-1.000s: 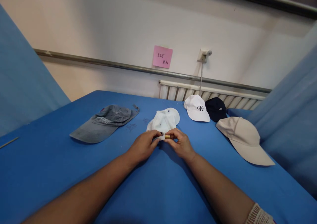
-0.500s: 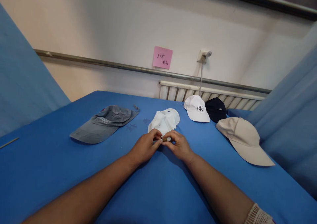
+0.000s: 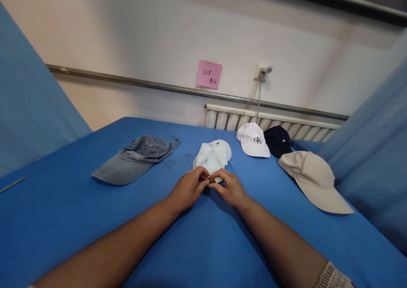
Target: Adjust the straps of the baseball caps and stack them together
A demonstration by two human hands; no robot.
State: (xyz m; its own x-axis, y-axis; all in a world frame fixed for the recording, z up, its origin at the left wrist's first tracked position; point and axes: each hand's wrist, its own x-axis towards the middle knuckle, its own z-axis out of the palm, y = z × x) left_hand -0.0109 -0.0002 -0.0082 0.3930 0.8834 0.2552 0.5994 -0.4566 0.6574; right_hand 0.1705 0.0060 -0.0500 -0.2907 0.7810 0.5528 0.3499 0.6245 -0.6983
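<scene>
A white baseball cap (image 3: 210,157) lies on the blue-covered table, its brim pointing away and its back strap towards me. At the strap, my left hand (image 3: 190,187) pinches the near edge with thumb and fingers. My right hand (image 3: 229,188) pinches the same strap from the other side, close to a small brownish metal buckle (image 3: 212,180). The fingertips of both hands almost meet there and partly hide the buckle and the strap end.
To the left lies a grey cap (image 3: 136,158), with a thin stick (image 3: 12,185) at the far left edge. A white cap with letters (image 3: 253,140), a black cap (image 3: 277,141) and a beige cap (image 3: 313,180) lie on the right. Behind are a radiator (image 3: 229,117) and a wall.
The fingers have shifted slightly at the strap, and the white cap's body sits a little further right. Both hands keep their pinch.
</scene>
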